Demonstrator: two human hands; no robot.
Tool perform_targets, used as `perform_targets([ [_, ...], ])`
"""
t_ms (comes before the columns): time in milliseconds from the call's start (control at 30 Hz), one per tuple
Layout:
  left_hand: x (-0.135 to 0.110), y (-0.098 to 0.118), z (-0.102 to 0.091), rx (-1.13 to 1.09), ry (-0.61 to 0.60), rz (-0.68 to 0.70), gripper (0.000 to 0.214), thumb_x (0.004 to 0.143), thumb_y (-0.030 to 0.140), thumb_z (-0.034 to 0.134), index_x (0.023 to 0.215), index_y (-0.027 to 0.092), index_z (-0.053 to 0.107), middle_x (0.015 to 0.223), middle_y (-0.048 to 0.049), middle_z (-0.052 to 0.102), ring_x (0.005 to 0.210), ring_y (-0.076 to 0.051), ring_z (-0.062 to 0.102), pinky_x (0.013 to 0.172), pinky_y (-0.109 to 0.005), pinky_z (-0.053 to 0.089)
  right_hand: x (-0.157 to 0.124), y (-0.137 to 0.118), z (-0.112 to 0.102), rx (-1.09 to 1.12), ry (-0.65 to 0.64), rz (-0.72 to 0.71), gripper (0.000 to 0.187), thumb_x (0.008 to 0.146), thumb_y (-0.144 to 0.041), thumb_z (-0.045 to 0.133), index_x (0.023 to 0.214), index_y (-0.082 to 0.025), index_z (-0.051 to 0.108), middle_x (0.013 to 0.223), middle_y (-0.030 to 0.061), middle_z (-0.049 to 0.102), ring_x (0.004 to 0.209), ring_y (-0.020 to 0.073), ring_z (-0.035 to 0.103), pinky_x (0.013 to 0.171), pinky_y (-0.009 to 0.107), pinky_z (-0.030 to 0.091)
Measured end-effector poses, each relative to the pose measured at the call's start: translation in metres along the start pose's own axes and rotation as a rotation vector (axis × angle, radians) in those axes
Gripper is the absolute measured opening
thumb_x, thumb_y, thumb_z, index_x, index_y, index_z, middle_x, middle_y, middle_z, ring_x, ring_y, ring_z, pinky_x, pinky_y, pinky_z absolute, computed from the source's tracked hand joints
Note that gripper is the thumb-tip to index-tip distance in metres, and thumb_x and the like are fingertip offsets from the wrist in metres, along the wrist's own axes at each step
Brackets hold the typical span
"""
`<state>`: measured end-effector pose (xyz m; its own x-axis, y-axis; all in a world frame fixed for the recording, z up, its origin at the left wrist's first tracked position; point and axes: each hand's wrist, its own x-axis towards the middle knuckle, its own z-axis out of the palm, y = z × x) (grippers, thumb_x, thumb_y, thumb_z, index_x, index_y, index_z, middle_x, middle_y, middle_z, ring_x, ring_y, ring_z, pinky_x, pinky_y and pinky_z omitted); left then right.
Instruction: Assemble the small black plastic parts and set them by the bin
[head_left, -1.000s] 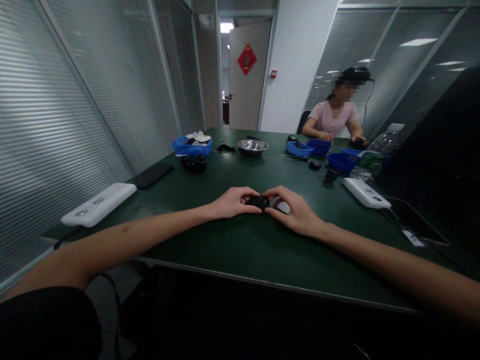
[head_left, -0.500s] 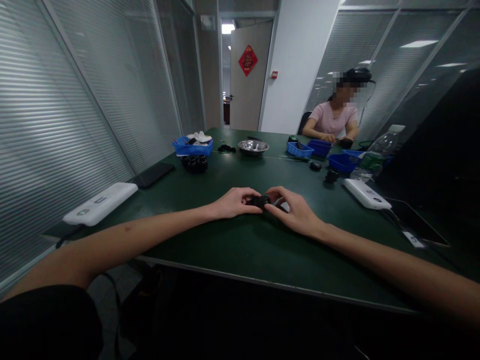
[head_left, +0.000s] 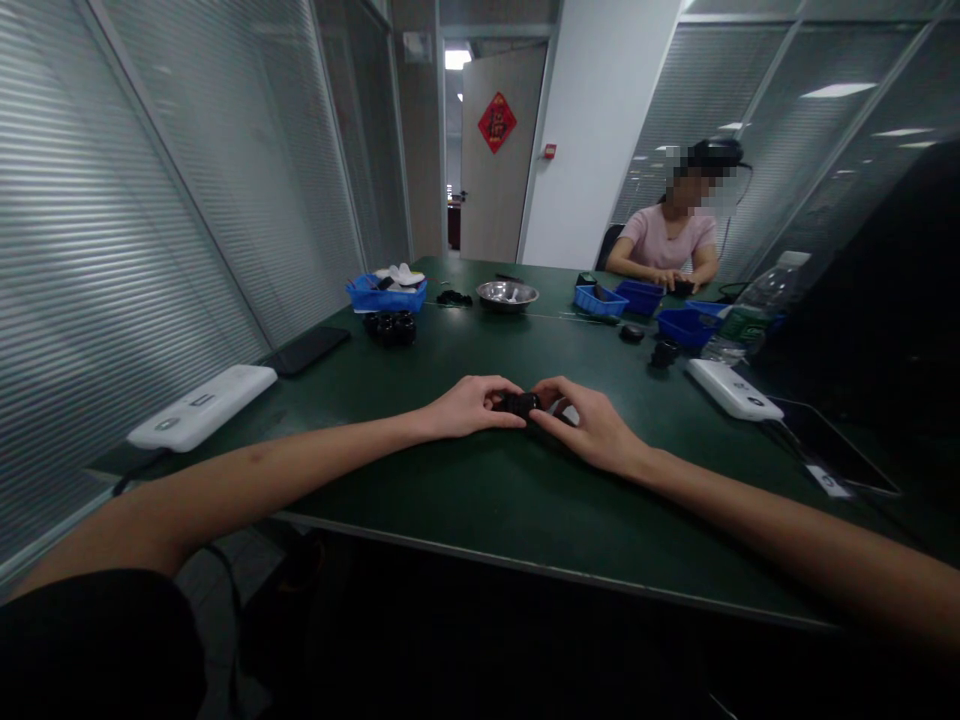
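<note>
From where I stand, the left hand (head_left: 476, 406) pinches a small black part (head_left: 519, 404) between thumb and fingers, and the right hand (head_left: 589, 420) has its thumb and fingertips on the part's other end. The part is between the 2 hands, low over the green table (head_left: 450, 490). A pale thing shows under the right palm, too covered to name.

Farther back, a blue basket (head_left: 384, 300) is heaped with white pieces and some dark ones, poking above its rim. Just in front of it sits a cluster of black parts (head_left: 390, 328). A steel bowl (head_left: 508, 304) near the middle has something small and pale inside. Right of that, a lighter blue basket (head_left: 598, 305) contains dark items, and a dark blue bin (head_left: 640, 299) adjoins it; I can't make out its contents. Another blue bin (head_left: 684, 331) stands beside a clear bottle (head_left: 754, 312) with a green label, its inside too dim to read. 2 loose black pieces lie near these bins. Across the table, a co-worker in a pink top (head_left: 670, 235) handles something dark.
</note>
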<state>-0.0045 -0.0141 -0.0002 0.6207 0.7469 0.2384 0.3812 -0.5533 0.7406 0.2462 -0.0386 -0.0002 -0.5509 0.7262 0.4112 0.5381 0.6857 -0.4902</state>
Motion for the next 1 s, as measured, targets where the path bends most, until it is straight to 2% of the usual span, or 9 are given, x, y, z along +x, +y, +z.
perform_targets([
  [167,-0.0005,-0.0008,-0.0009,0.005,0.005,-0.004,0.052,0.083,0.048,0.079,0.123,0.015,0.07,0.084,-0.0007,0.06,0.07,-0.013,0.048,0.062,-0.026,0.035,-0.0003,0.0015,0.0004,0.008,0.011,-0.107,0.032,0.095,-0.035,0.068,0.123,-0.023,0.059,0.116,0.0093,0.065,0.097,0.024,0.067,0.081,0.04,0.06],
  [400,-0.001,0.0029,-0.0017,-0.006,-0.011,-0.006,0.051,0.084,0.047,0.078,0.122,0.015,0.07,0.082,0.0,0.059,0.07,-0.013,0.049,0.062,-0.025,0.036,0.0007,-0.0024,-0.0014,0.006,0.001,0.012,0.028,0.1,-0.043,0.061,0.12,-0.023,0.062,0.106,0.0068,0.071,0.09,0.0239,0.069,0.08,0.041,0.06],
  [600,-0.0017,0.0043,-0.0019,-0.013,-0.003,-0.017,0.05,0.083,0.046,0.078,0.121,0.015,0.07,0.086,-0.001,0.061,0.071,-0.013,0.049,0.064,-0.026,0.037,0.0005,0.0002,-0.001,0.02,0.017,-0.129,0.032,0.096,-0.037,0.066,0.124,-0.024,0.06,0.119,0.0106,0.066,0.104,0.0275,0.066,0.084,0.044,0.061],
  [700,-0.0018,0.0055,-0.0018,-0.007,-0.014,-0.016,0.05,0.084,0.047,0.077,0.122,0.014,0.069,0.085,-0.0006,0.06,0.07,-0.013,0.048,0.063,-0.026,0.036,0.0011,-0.0003,-0.0001,-0.01,0.041,-0.061,0.033,0.096,-0.04,0.065,0.125,-0.023,0.06,0.115,0.0097,0.069,0.102,0.0273,0.067,0.082,0.043,0.06],
  [800,-0.0014,0.0048,-0.0012,0.0,-0.009,-0.011,0.052,0.083,0.049,0.078,0.122,0.014,0.07,0.082,-0.0001,0.059,0.069,-0.013,0.047,0.062,-0.026,0.035,0.0012,-0.0011,-0.0005,-0.01,0.007,0.009,0.03,0.1,-0.044,0.061,0.122,-0.023,0.062,0.107,0.0079,0.072,0.092,0.0249,0.069,0.078,0.04,0.059],
  [1000,-0.0006,0.002,0.0002,-0.018,0.0,-0.017,0.053,0.083,0.047,0.079,0.122,0.013,0.069,0.082,-0.0002,0.059,0.069,-0.013,0.047,0.062,-0.026,0.035,0.0002,0.0007,0.0,0.011,0.002,-0.093,0.035,0.096,-0.037,0.066,0.126,-0.022,0.058,0.119,0.0102,0.067,0.101,0.0258,0.067,0.083,0.041,0.06],
])
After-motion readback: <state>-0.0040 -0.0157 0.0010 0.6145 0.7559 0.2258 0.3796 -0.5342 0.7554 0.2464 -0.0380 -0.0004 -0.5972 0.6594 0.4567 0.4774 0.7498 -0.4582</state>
